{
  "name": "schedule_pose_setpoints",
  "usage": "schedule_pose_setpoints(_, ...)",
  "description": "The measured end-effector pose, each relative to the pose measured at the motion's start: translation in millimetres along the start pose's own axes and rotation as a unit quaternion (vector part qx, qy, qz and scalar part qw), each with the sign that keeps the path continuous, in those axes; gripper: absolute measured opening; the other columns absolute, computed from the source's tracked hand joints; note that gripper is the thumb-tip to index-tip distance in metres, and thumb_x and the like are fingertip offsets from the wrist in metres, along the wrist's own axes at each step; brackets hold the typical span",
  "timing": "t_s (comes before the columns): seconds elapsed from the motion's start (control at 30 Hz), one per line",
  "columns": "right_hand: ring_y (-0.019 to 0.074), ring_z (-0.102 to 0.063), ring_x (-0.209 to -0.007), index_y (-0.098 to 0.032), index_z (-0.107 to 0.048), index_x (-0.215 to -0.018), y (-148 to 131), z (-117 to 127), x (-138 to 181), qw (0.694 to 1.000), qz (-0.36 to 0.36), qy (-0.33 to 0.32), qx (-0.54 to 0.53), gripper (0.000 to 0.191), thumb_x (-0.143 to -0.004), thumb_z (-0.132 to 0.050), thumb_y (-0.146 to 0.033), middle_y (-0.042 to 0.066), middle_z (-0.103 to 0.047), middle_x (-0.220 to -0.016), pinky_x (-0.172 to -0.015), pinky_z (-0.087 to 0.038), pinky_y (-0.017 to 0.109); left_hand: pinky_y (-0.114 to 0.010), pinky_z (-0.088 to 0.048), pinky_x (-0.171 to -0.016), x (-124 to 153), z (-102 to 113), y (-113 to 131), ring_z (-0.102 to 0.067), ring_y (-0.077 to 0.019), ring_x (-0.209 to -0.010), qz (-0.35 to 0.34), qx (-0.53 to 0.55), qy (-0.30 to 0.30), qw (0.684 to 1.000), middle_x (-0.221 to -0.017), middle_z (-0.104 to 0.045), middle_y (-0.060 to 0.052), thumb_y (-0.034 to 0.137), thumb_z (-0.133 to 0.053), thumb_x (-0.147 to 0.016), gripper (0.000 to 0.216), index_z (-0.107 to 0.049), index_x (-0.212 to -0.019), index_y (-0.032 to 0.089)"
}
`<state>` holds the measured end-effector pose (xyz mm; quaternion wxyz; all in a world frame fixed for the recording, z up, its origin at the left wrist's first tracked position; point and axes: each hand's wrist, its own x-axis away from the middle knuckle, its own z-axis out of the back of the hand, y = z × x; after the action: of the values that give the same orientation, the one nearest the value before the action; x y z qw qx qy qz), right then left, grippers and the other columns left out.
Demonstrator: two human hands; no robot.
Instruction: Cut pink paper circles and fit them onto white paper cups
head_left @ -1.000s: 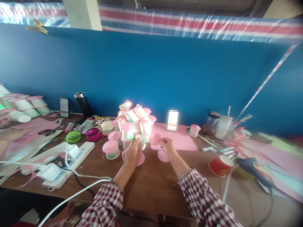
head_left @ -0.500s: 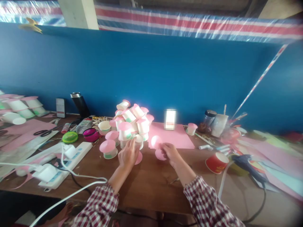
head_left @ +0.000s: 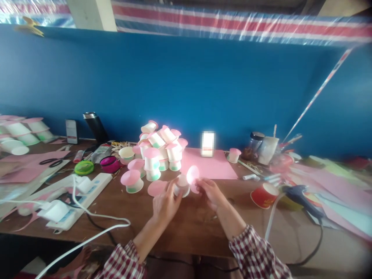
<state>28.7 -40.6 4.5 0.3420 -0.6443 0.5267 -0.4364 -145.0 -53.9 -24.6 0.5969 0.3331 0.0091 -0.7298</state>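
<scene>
My left hand [head_left: 167,202] is closed around a small white paper cup [head_left: 183,190] just above the front part of the table. Close to its right, my right hand [head_left: 209,190] pinches a round pink paper disc [head_left: 192,174], which stands tilted and catches bright light. Another pink disc [head_left: 157,188] lies flat on the table beside my left hand. Behind it rises a pile of white cups with pink disc tops [head_left: 162,145]. Nearer on the left stands a single cup with a pink disc on it [head_left: 132,182].
A white power strip [head_left: 78,205] with plugs and cables lies at the left. A red paper cup [head_left: 264,195] and a dark hot glue gun [head_left: 303,197] are at the right. Pink paper sheets [head_left: 215,166] lie near the blue wall [head_left: 188,85]. A black flask [head_left: 95,127] leans there.
My left hand has brought the white cup away from the pile, rightward and nearer to me. My right hand still holds the pink disc, now raised more upright beside the cup.
</scene>
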Motion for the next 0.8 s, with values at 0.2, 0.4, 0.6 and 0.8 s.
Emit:
schedule_pose_setpoints(0.2, 0.0049, -0.043, -0.047, -0.014, -0.063, -0.066, 2, 6, 4, 1.000, 0.009, 0.018, -0.013, 0.031, -0.059, -0.079, -0.040, -0.004, -0.053, -0.053, -0.041, -0.028, 0.016, -0.026, -0.045, -0.055, 13, -2, 11, -0.065, -0.0200, -0.087, -0.026, 0.012, -0.043, 0.999, -0.122, -0.060, -0.006, 0.033, -0.052, -0.084, 0.041, -0.050, -0.124, 0.025)
schedule_pose_setpoints(0.4, 0.0048, -0.042, -0.044, -0.014, -0.064, -0.066, 6, 4, 12, 0.999, 0.034, 0.039, -0.010, 0.030, -0.059, -0.080, -0.039, -0.003, -0.056, -0.053, -0.041, -0.028, 0.017, -0.025, -0.046, -0.059, 12, 9, 23, -0.063, -0.0205, -0.090, -0.007, 0.063, 0.018, 0.998, -0.117, -0.060, -0.008, 0.044, -0.056, -0.080, 0.033, -0.062, -0.108, 0.026)
schedule_pose_setpoints(0.6, 0.0055, -0.038, -0.042, -0.017, -0.067, -0.069, 8, -2, 21, 0.994, 0.092, 0.030, 0.056, 0.027, -0.064, -0.076, -0.042, -0.003, -0.055, -0.051, -0.041, -0.026, 0.020, -0.024, -0.041, -0.054, 2, 17, 40, -0.051, -0.0128, -0.056, 0.056, 0.199, 0.033, 0.978, -0.070, -0.059, -0.003, 0.042, -0.056, -0.080, 0.026, -0.060, -0.075, 0.018)
schedule_pose_setpoints(0.8, 0.0057, -0.040, -0.043, -0.016, -0.068, -0.071, 9, -5, 25, 0.992, 0.099, 0.011, 0.083, 0.025, -0.068, -0.073, -0.040, -0.003, -0.055, -0.051, -0.041, -0.028, 0.019, -0.023, -0.041, -0.057, -2, 16, 41, -0.052, -0.0127, -0.062, 0.044, 0.277, 0.019, 0.960, -0.070, -0.059, -0.002, 0.035, -0.053, -0.083, 0.023, -0.060, -0.072, 0.017)
